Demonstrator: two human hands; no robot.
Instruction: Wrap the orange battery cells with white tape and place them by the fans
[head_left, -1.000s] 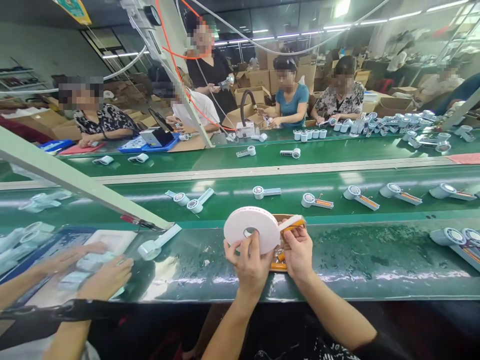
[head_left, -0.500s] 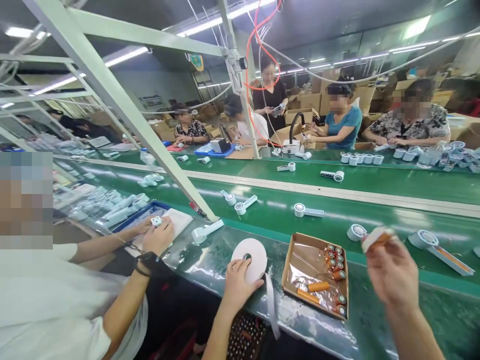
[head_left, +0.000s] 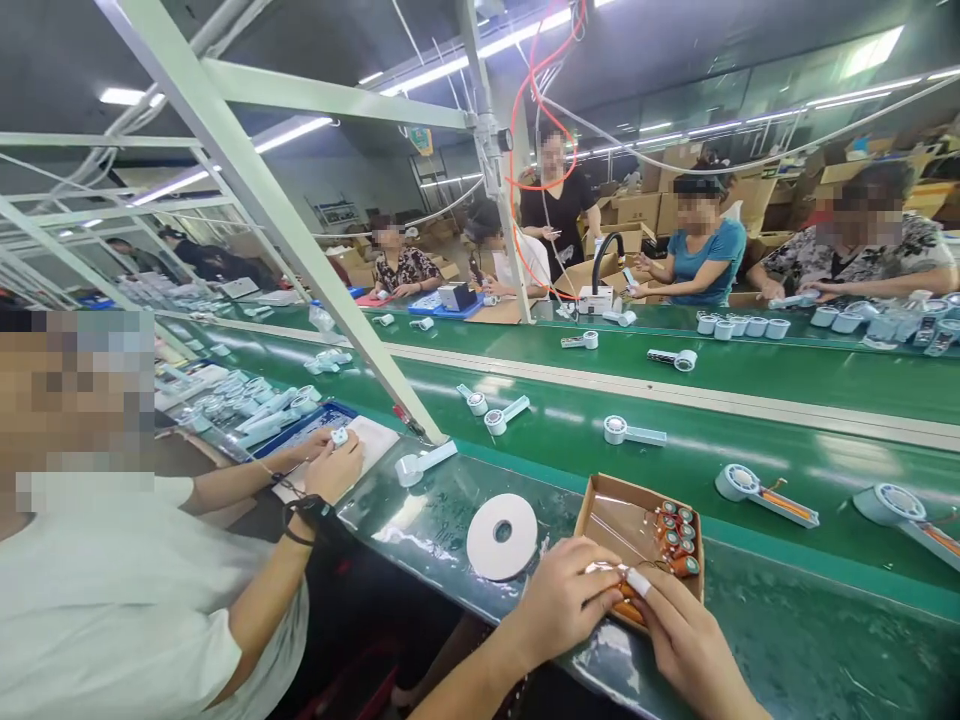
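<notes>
Both hands meet over the cardboard tray (head_left: 600, 500), left hand (head_left: 562, 600) and right hand (head_left: 679, 635) pinching one orange battery (head_left: 628, 588); a steady grip keeps its thin wires untangled.

Left hand (head_left: 559, 600), right hand (head_left: 679, 635) meet at cardboard box (head_left: 600, 505) front edge, apparently pinching orange cell (head_left: 628, 588); tape roll (head_left: 502, 536) beside.

Your orange battery cell (head_left: 628, 592) lies on its side at the near edge of the open cardboard box (head_left: 600, 508), partly hidden under your fingers. More orange cells (head_left: 675, 540) with green ends cluster along the box's right side, over clear film.
</notes>
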